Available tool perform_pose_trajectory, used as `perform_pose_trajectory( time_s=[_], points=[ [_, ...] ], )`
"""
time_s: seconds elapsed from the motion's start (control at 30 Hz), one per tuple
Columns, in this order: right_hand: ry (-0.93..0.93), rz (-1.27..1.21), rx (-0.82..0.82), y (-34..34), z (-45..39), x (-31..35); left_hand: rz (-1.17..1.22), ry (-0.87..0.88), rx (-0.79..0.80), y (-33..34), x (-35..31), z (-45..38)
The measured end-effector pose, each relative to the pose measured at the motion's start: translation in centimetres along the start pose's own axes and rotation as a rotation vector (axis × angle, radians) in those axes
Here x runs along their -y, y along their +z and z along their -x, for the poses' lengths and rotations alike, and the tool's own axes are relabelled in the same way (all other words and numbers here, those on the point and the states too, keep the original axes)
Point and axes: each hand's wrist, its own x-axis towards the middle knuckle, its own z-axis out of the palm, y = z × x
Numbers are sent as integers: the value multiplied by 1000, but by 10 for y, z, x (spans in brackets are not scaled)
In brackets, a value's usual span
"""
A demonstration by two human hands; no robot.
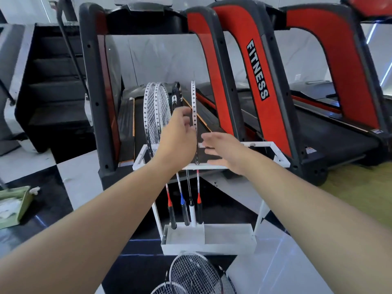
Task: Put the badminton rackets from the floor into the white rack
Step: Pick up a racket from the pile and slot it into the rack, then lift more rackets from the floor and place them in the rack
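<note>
The white rack (pixel 275 153) stands in front of me with several rackets upright in it, handles down in its base tray (pixel 229 240). Two white-framed rackets (pixel 152 111) sit at the left, then a black one (pixel 177 96). The rightmost racket (pixel 193 98) is white-framed and edge-on. My left hand (pixel 178 136) pinches its frame between thumb and fingers. My right hand (pixel 224 151) hovers open just right of that racket, at the rack's top rail. More rackets (pixel 195 274) lie on the floor below the rack.
Red and black treadmills (pixel 258 71) stand directly behind the rack. A dark staircase (pixel 55 85) rises at the left. A green tray (pixel 14 206) with white scraps lies on the checkered floor at the left. A yellowish mat (pixel 360 187) lies at the right.
</note>
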Motion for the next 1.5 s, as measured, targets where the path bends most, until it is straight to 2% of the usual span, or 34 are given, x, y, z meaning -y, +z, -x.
perform_pose_trajectory(
  time_s=[0.1, 0.2, 0.37, 0.47, 0.6, 0.67, 0.8, 0.9, 1.03, 1.27, 1.37, 1.5],
  points=[
    [-62, 61, -38, -5, 21, -13, 40, -5, -104, -8, 3, 20],
    [-87, 52, -49, -13, 45, -33, 86, -54, -97, -10, 16, 45],
    [-40, 85, -74, -31, 91, -82, 91, -271, 66, -7, 56, 97],
    [38, 108, -64, -45, 114, -118, 75, -413, 111, -8, 74, 127],
    [187, 79, -52, -54, 132, -179, 6, -495, 159, 4, 94, 160],
    [262, 88, -50, -52, 136, -217, -33, -525, 268, 12, 108, 169],
    [385, 234, -27, -37, 139, -303, -182, -526, 554, 19, 149, 171],
    [491, 361, -1, -18, 144, -370, -222, -590, 665, 30, 189, 169],
    [541, 569, 117, 8, 144, -445, -244, -679, 704, 55, 249, 181],
    [745, 621, 239, 42, 158, -535, -285, -787, 842, 88, 326, 220],
    [770, 565, 206, 58, 157, -554, -271, -856, 832, 91, 343, 225],
    [776, 481, 130, 74, 148, -567, -257, -831, 777, 101, 354, 223]
  ],
)
